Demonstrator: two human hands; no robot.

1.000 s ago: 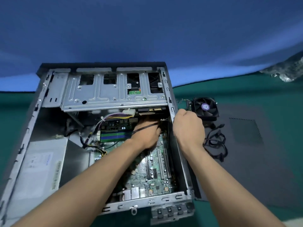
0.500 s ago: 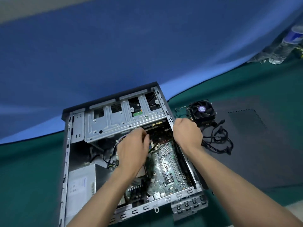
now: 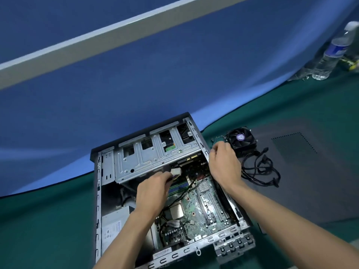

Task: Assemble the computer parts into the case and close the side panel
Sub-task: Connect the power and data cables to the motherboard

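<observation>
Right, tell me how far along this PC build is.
Done: the motherboard and power supply sit inside the case. In hand: the left hand grips a cable connector near the drive cage, while the right hand is at the case's edge. Left: the cooler fan and loose cables lie outside, the CPU socket is bare, and the side panel is off.

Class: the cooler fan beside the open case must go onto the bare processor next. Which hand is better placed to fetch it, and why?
Probably the right hand: it hovers beside the cooler fan. The left hand is inside the case, holding cables.
</observation>
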